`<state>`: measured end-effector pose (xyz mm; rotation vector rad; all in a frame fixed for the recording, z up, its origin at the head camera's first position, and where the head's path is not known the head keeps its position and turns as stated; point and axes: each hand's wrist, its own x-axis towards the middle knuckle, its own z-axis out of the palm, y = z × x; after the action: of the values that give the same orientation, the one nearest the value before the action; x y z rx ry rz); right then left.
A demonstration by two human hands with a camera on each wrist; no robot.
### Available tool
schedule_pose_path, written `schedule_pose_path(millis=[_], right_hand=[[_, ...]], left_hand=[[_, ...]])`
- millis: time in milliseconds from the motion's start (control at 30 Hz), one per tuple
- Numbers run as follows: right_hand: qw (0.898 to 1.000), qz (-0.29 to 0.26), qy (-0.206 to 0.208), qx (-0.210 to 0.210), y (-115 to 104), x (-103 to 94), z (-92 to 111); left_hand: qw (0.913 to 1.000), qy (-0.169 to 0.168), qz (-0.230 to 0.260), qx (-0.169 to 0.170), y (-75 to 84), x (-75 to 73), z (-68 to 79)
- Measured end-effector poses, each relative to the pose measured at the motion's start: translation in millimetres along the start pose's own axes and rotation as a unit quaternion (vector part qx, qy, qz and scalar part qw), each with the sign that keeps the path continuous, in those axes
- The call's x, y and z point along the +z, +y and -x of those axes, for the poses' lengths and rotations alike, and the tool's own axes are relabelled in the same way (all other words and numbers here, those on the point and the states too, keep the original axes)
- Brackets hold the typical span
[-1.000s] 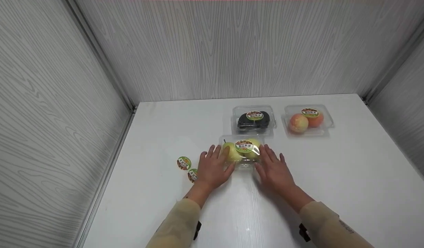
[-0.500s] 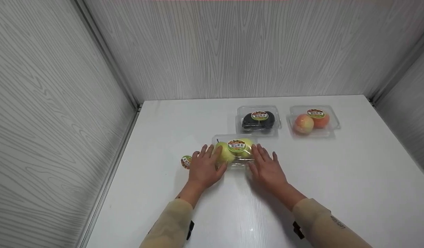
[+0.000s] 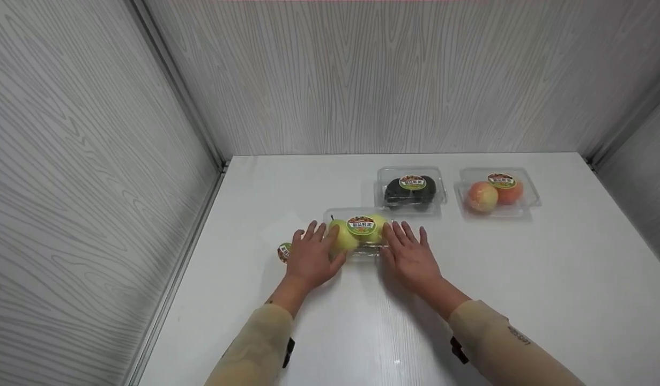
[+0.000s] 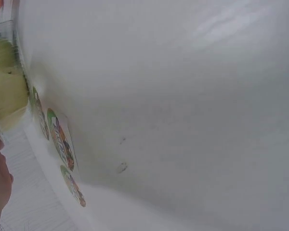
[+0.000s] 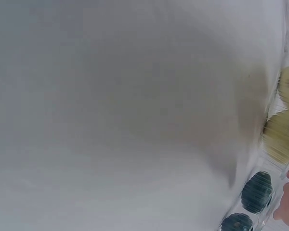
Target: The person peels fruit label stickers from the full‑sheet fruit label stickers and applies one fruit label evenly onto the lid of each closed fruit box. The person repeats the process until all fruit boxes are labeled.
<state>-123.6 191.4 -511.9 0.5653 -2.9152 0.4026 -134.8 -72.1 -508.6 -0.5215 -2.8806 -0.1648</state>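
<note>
A clear plastic fruit box point(image 3: 368, 249) with two yellow-green pears point(image 3: 342, 236) lies between my hands in the head view, a round fruit label point(image 3: 361, 225) on its lid. My left hand point(image 3: 311, 260) rests along its left side, fingers extended with the index finger over the near pear's edge. On the opposite side, my right hand point(image 3: 413, 262) touches the box with straight fingers. One loose round sticker point(image 3: 284, 252) peeks out left of my left hand; the left wrist view shows several stickers point(image 4: 61, 139) lying on the table there.
Behind the pear box stands a clear box point(image 3: 392, 174) of dark fruit, and farther right a clear box point(image 3: 529, 193) with a peach and an orange-coloured fruit. Both carry labels. Wood-grain panels point(image 3: 330, 75) enclose the white table point(image 3: 549, 300) at the back and sides.
Both hands have slid the pear box leftward, away from the dark-fruit box. My left hand now hides a sticker that showed earlier. The head view has also shifted slightly.
</note>
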Motion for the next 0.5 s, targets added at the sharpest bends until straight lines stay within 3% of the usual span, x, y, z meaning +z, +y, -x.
schedule_pose_path(millis=[267,500], right_hand=[[1.000,0.022,-0.002,-0.016,-4.4,1.4,-13.6],[0.999,0.031,-0.001,-0.026,-10.7,4.3,-26.4]], left_hand=[[0.9995,-0.023,-0.021,0.002,-12.5,-5.0,-8.0],[0.9995,-0.014,-0.030,0.006,-26.3,-5.8,-11.4]])
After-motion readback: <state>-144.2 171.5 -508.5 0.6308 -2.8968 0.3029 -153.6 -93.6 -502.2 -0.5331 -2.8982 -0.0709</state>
